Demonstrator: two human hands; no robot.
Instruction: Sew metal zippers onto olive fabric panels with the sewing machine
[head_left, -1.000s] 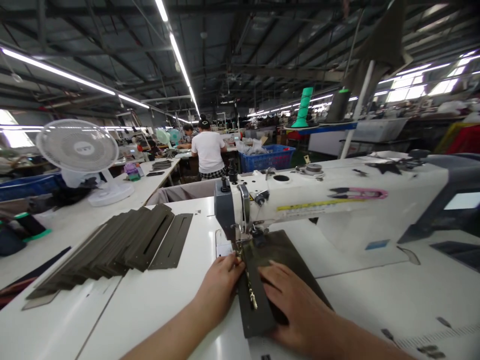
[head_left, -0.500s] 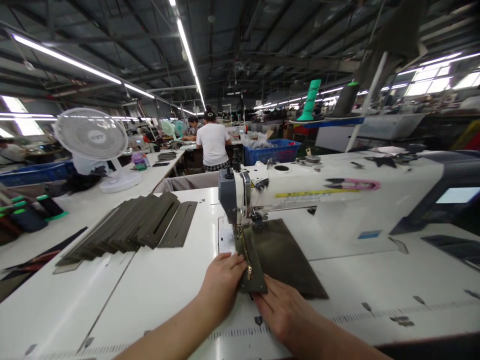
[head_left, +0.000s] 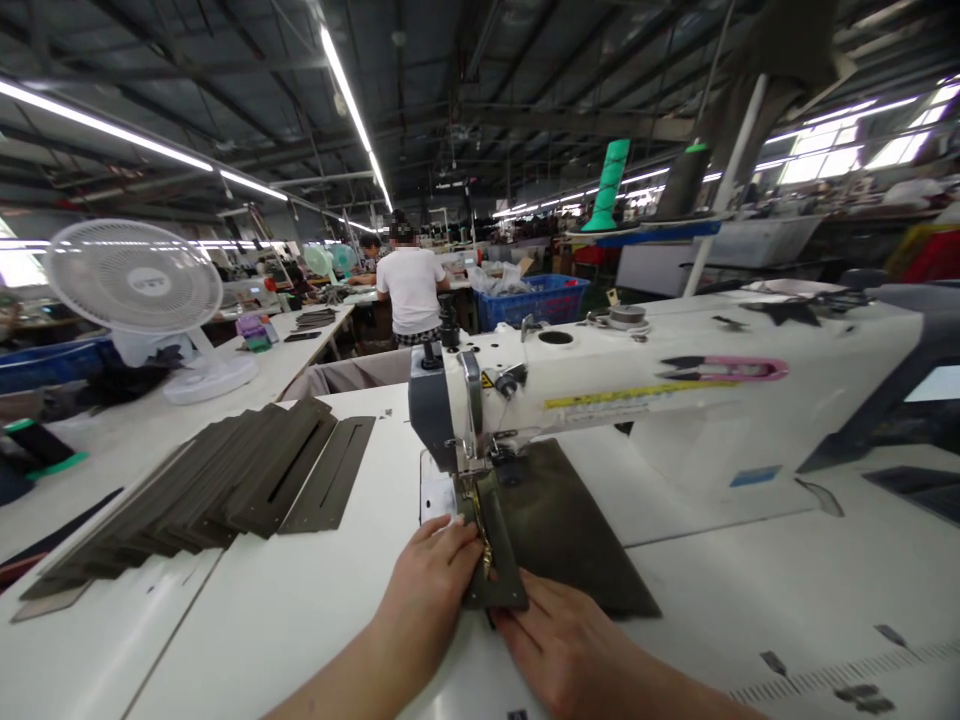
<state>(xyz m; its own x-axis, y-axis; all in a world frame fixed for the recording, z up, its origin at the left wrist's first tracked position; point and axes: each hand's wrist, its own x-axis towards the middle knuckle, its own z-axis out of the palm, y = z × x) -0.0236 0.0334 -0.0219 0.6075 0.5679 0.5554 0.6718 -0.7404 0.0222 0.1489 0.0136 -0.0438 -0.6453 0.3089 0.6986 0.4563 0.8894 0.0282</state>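
Under the needle of a white industrial sewing machine (head_left: pixel 600 390) lies a dark olive fabric panel (head_left: pixel 574 530), with a brass zipper (head_left: pixel 484 535) along its folded strip. The presser foot (head_left: pixel 480 465) sits on the strip's far end. My left hand (head_left: pixel 427 585) grips the left side of the strip and zipper. My right hand (head_left: pixel 562 640) presses on the panel's near edge. The fingers of my left hand hide part of the zipper.
Left of the machine, a fanned stack of slotted olive panels (head_left: pixel 225 480) lies on the white table (head_left: pixel 300 630). Pink-handled thread snips (head_left: pixel 724 369) rest on the machine arm. Beyond stand a white fan (head_left: pixel 135 275), a blue crate (head_left: pixel 532 300) and a co-worker (head_left: pixel 411 290).
My right hand has slid from the top of the panel to its near edge. The panel now lies more folded under the needle, and my head view has shifted slightly.
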